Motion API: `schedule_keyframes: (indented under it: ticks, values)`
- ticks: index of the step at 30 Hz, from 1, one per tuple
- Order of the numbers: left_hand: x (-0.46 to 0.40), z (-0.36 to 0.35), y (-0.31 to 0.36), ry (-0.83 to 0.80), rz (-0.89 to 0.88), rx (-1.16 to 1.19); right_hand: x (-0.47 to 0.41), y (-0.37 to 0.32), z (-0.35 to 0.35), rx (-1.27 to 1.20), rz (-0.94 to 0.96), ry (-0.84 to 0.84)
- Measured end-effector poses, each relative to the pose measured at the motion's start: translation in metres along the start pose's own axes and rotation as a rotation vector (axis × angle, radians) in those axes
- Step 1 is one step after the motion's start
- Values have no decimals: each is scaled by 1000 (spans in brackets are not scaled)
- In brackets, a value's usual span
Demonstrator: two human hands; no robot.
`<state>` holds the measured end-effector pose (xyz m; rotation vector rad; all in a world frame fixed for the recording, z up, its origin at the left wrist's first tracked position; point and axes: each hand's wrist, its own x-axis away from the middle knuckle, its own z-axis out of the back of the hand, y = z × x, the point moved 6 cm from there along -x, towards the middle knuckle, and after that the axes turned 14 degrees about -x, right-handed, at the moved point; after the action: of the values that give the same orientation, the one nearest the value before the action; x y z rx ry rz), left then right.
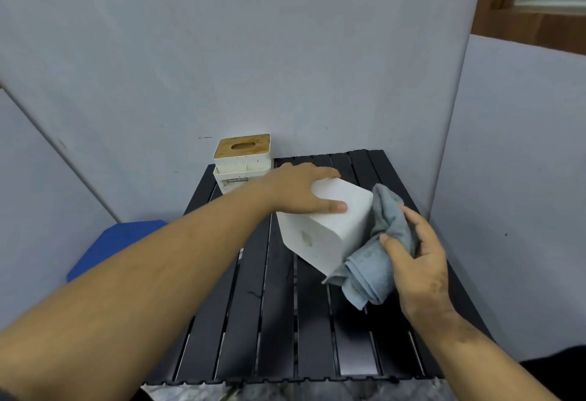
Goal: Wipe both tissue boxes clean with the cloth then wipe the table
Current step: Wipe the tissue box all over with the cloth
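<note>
left hand (301, 189) grips the tilted white tissue box (329, 226) mid-table (279, 321); right hand (418, 261) clutches the grey cloth (377, 261) against it.

A blue object (107, 245) is lying low at the left of the scene, pale grey wall panels (285, 51) are standing behind, and a brown wooden window frame (494, 0) is showing at the upper right.

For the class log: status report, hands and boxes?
Left hand grips tilted white box. Right hand presses cloth against its side. Second box waits behind. Nothing obstructing.

L hand (298, 191) grips box (329, 223), R hand (415, 261) cloth (377, 258)
</note>
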<state>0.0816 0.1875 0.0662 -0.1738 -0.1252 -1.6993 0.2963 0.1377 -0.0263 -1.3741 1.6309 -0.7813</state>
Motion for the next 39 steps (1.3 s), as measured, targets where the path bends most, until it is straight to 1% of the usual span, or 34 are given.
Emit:
schedule_keyframes:
  ticks: [3,5,7,9,11,12,14,16,18,20,23,27,29,31,34,36,39]
  values:
    - [17,-3,8,54,91,60,6,-3,-13,52,47,-82]
    - [28,-3,10,46,118,123,17,9,-19,104,56,-77]
    - [34,-3,8,49,133,174,24,27,-22,53,-15,-34]
    - [37,-5,5,70,152,195,27,42,-25,-39,-137,14]
    - [37,-8,3,80,169,202,24,44,-28,-114,-199,37]
    - [37,-10,2,82,176,209,23,39,-31,-129,-190,40]
    - [34,-13,0,88,173,215,23,17,-43,-95,-77,-3]
    - [31,-14,-2,87,147,215,24,-3,-53,15,71,-73]
    - [28,-15,-3,70,133,211,21,-4,-54,90,114,-87]
    - [27,-14,-3,54,137,211,17,6,-46,85,72,-69]
    - [30,-12,-10,34,162,203,19,39,-27,17,-107,-60]
    - [37,-13,-27,-29,175,214,26,54,-22,131,-172,-155]
    - [39,-12,-36,-45,189,175,26,49,-27,136,-150,-181]
    - [41,-13,-39,-36,184,152,26,35,-38,124,-74,-195]
    - [44,-16,-39,-21,143,200,27,19,-61,127,32,-217]
    - [46,-18,-43,-17,137,223,31,27,-69,136,24,-214]
    - [48,-18,-52,-5,154,234,44,55,-65,134,-81,-191]
